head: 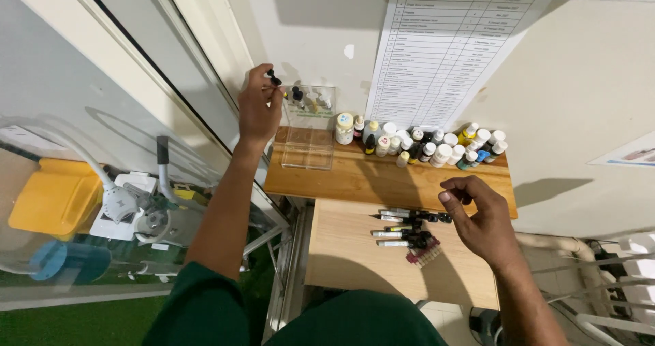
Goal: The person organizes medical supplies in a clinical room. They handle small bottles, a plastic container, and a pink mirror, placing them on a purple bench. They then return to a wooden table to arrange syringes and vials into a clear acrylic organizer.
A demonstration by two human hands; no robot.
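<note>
A wooden shelf [355, 179] spans the middle of the frame, with a clear plastic box [308, 124] at its left end and small bottles [426, 145] (many, white-capped) along the wall. Below lie black syringes [406, 226]. The left hand [258, 110], upper centre-left, pinches a small black tip [273, 79]; the right hand [481, 220], lower right, hovers loosely curled, holding nothing.

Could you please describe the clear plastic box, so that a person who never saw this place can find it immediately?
Find the wooden shelf against the wall, below the printed sheet. The clear plastic box stands at its left end, beside the raised left hand. Unlike the small bottles crowded to its right, it is see-through and square-sided.
</note>
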